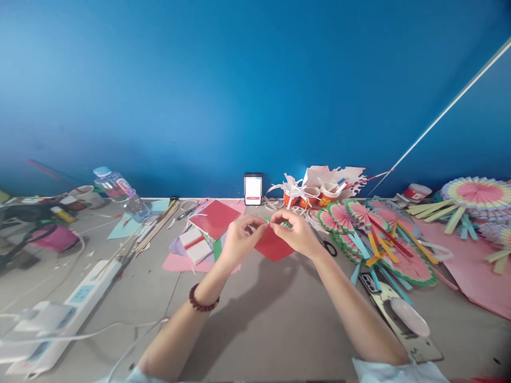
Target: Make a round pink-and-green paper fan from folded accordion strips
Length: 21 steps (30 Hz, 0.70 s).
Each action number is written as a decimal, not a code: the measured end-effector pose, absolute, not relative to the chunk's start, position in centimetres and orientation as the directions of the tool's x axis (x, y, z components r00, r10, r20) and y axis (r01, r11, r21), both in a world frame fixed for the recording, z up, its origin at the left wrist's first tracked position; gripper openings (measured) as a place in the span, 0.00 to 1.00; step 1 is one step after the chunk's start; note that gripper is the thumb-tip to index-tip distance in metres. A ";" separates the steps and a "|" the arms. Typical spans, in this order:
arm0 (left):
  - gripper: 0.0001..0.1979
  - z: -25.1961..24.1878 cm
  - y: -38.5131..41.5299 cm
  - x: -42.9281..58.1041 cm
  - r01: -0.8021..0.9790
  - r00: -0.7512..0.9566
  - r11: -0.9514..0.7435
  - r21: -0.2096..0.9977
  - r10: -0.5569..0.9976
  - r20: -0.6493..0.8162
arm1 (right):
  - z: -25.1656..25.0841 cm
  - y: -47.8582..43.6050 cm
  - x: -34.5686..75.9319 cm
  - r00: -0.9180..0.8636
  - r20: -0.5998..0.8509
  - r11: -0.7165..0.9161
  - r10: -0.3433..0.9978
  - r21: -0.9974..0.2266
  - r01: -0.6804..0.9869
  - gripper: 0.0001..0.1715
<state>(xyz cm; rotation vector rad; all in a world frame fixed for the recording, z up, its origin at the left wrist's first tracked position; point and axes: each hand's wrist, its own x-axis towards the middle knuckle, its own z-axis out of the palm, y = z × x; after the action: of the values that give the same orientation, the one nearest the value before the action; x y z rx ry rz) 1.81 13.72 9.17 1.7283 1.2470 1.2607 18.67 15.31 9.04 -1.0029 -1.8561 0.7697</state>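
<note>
My left hand [242, 239] and my right hand [298, 234] meet at the middle of the table, fingertips almost touching. Both are closed in a pinch on a small green paper piece [267, 219], mostly covered by the fingers. Beneath them lies a red paper sheet [274, 251], one corner pointing toward me. Left of my left hand, another red sheet [216, 219] rests on pink and purple papers. Black-handled scissors [330, 248] lie just right of my right hand, partly hidden.
Pleated paper fans [407, 260] with coloured strips crowd the right. A phone [415, 340] lies near my right forearm. At the back stand a lit phone [253, 190] and red paper cups [309, 198]. On the left are a power strip [75, 308], thin sticks [157, 229] and a tilted bottle [122, 191].
</note>
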 end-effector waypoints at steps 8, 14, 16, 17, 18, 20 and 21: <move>0.07 8.8 13.7 2.2 0.315 0.047 -0.399 0.861 0.913 0.406 | 9.1 15.4 18.5 -0.288 0.388 0.470 0.876 -0.819 0.328 0.06; 0.06 8.5 13.6 2.4 0.309 0.000 -0.409 0.859 0.903 0.430 | 9.0 15.4 18.5 -0.277 0.385 0.461 0.880 -0.833 0.305 0.05; 0.06 8.4 13.6 2.3 0.289 -0.036 -0.397 0.871 0.905 0.424 | 9.1 15.4 18.5 -0.279 0.394 0.469 0.876 -0.829 0.303 0.04; 0.06 8.4 13.6 2.3 0.275 -0.054 -0.390 0.879 0.906 0.419 | 9.1 15.4 18.5 -0.281 0.395 0.472 0.874 -0.828 0.302 0.04; 0.07 8.4 13.6 2.3 0.258 -0.070 -0.385 0.886 0.907 0.415 | 9.1 15.4 18.5 -0.286 0.391 0.470 0.875 -0.830 0.302 0.04; 0.08 8.5 13.7 2.3 0.229 -0.086 -0.377 0.897 0.910 0.405 | 9.1 15.3 18.5 -0.290 0.378 0.458 0.879 -0.836 0.300 0.05; 0.08 8.5 13.7 2.2 0.219 -0.089 -0.373 0.902 0.912 0.400 | 9.1 15.3 18.6 -0.290 0.372 0.453 0.882 -0.840 0.299 0.05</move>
<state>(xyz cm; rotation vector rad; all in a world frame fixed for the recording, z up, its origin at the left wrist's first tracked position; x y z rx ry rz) 2.22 13.67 8.49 1.5948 1.2436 1.5077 18.55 15.30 9.14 -1.0036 -1.8173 0.8272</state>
